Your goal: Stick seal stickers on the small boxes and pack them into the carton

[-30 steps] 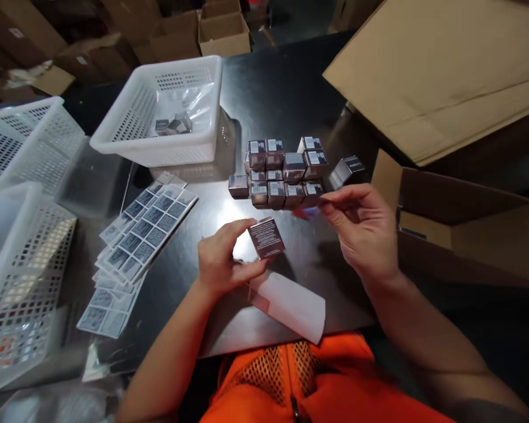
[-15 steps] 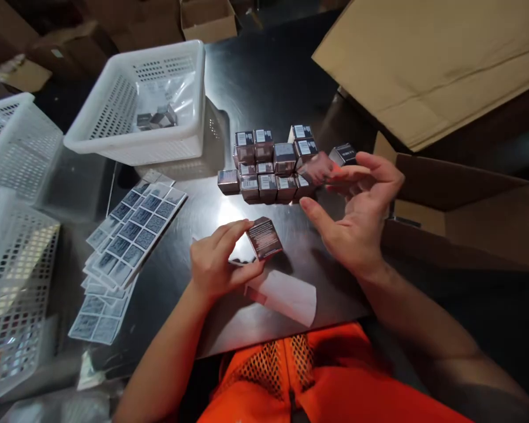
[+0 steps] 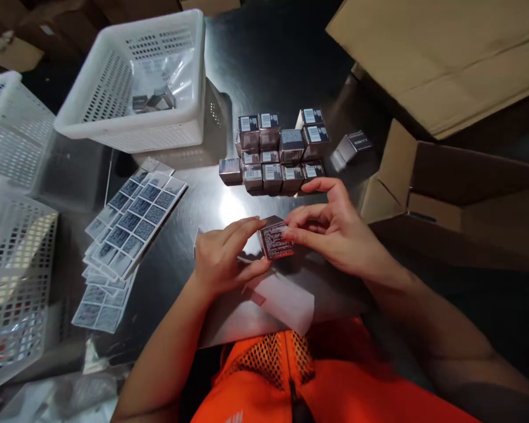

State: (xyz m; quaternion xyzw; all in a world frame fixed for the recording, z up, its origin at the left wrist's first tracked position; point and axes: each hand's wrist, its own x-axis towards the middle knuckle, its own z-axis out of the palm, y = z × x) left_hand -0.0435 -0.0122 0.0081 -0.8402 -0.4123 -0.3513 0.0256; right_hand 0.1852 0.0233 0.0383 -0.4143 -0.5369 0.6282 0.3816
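Note:
My left hand [image 3: 224, 252] is closed on a small dark carton [image 3: 275, 239], its thumb below and fingers above. The printed face of the carton is turned up. At the carton's right side, the thumb and a fingertip of my right hand [image 3: 321, 226] are pinched together against its edge, while the index finger stands raised. Whether anything thin sits in that pinch, I cannot make out. A curled white paper strip [image 3: 286, 302] lies just below the carton. Beyond my hands stand several similar small cartons [image 3: 272, 178] in stacked rows, barcode labels showing.
Sheets of square dark-printed labels [image 3: 132, 229] lie fanned at left. Behind them, a white plastic basket [image 3: 145, 126] holds a few cartons. More white baskets [image 3: 22, 282] line the left edge. One carton [image 3: 355, 145] sits apart at right, near an open cardboard box [image 3: 436, 205].
My right hand has come from beside the stacked cartons down and left to the held carton, its fingers closing at the edge. My left hand keeps its hold. The view has shifted slightly.

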